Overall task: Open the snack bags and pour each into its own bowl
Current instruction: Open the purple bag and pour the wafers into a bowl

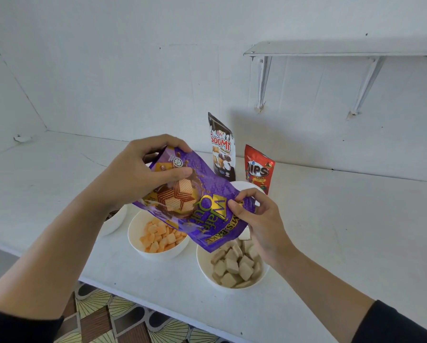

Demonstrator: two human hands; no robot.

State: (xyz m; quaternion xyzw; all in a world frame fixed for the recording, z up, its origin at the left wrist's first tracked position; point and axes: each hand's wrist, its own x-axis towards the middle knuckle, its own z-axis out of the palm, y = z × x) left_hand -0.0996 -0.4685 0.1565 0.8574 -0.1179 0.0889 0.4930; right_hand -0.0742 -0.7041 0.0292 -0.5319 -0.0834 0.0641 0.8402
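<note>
Bowl of pale wafer cubes (203, 266) sits closest to me, near the front edge of the white table (331, 231), with patterned floor tiles (108, 318) showing below that edge. The purple wafer bag (202, 206) hangs just above the bowl's far rim. It is turned upside down so its printing reads inverted, and its lower end is over that bowl. One cube shows just under that end.

From my screen, the person's right hand (259, 224) pinches the bag's lower right edge between the thumb and curled fingers. The left hand (138, 174) grips the raised end, with the thumb pressed on the printed face and the fingers hooked over the top edge. Both forearms reach in from dark sleeves (400, 325) at the bottom corners.

Just left of the first bowl stands a second bowl (133, 231) holding orange pillow-shaped snacks (159, 235), partly under the bag. Further left, a third white bowl (117, 220) peeks out beneath the left wrist, and I cannot tell what is in it. Behind the bag I make out the rim of a fourth white bowl (244, 185), with its inside hidden.

Beyond that, two more bags stand upright near the wall. One is a dark Soomi bag (222, 149), and a shorter red Nips bag (259, 169) stands just to its right, apart from it. On the back wall, upper right, a white shelf (343, 50) rests on two slanted brackets
</note>
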